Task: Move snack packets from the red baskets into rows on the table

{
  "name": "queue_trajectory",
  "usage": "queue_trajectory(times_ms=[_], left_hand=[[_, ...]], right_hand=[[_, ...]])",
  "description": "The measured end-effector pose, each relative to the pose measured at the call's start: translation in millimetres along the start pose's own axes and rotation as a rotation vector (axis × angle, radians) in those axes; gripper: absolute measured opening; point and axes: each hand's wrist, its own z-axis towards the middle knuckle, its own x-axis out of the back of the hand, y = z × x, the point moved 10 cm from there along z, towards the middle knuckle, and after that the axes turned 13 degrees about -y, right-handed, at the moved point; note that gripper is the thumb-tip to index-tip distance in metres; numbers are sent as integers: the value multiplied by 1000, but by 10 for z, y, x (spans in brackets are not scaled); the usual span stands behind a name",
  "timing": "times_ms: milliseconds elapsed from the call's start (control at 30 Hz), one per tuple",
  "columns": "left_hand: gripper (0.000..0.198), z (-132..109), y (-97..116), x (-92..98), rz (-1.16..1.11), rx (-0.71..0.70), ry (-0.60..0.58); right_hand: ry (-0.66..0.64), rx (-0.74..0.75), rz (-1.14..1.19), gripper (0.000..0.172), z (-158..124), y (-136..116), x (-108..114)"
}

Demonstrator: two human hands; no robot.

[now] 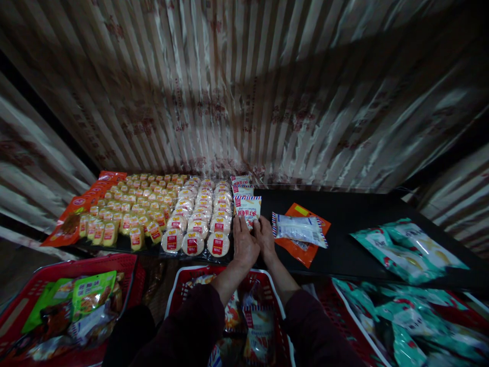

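Observation:
A white snack packet (247, 208) with a red-and-blue striped edge and red lettering lies at the front of a short overlapping row. My left hand (244, 243) has its fingers over the packet's lower edge, holding it from the left. At the lower right corner, my right hand (264, 235) grips the same packet with thumb and fingers close together. Just left of my hands are rows of round wrapped crackers (193, 243) with red labels. To the right, a similar striped packet (300, 230) rests on an orange packet (305, 255).
Small yellow wrapped cakes (130, 209) and orange packets (72, 216) cover the left of the black table (340, 209). Green-and-white bags (408, 250) lie at the right. Below stand red baskets (133, 275) of snacks, one basket (280, 300) under my forearms. A striped curtain (229, 102) hangs behind.

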Motion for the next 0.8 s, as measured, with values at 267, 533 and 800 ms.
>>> queue_trajectory(times_ms=[267,533,800], left_hand=[[56,16,-56,-55,-26,-12,28],[52,-9,-62,-97,3,-7,-33],[62,-14,-79,-132,38,2,-69]], right_hand=[[-68,-20,-36,53,14,-28,-90],[-101,-37,16,59,17,-73,-75],[-81,-20,-11,58,89,-110,-48]])
